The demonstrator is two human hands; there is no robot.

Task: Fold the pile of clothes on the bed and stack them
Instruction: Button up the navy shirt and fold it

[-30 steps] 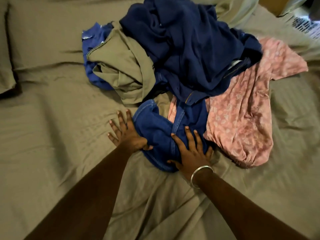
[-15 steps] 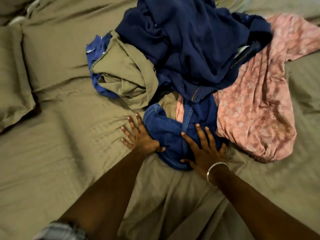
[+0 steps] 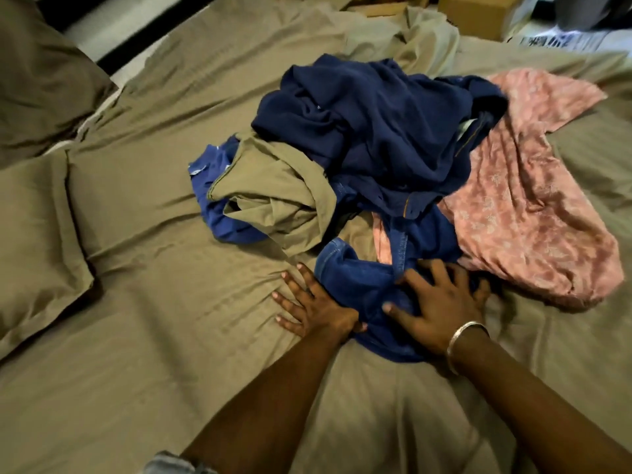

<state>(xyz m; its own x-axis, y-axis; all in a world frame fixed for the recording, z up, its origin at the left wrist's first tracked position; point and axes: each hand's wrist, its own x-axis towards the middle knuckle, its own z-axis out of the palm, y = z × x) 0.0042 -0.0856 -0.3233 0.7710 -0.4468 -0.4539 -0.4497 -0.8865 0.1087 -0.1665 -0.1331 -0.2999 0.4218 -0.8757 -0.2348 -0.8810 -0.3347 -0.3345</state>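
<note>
Near the front edge of the bed (image 3: 143,388), two bare arms reach out. Left hand (image 3: 313,307) lies flat on the sheet with fingers spread, thumb tucked under the jeans (image 3: 362,285). Right hand (image 3: 441,302), with a bangle (image 3: 461,336) on its wrist, presses flat on the jeans, fingers spread, gripping nothing. Behind the jeans, the pile sits mid-bed: a tan cloth (image 3: 273,196) left, a navy top (image 3: 369,131) on top, a pink dress (image 3: 526,200) right. Pillows (image 3: 34,234) lie along the left edge.
</note>
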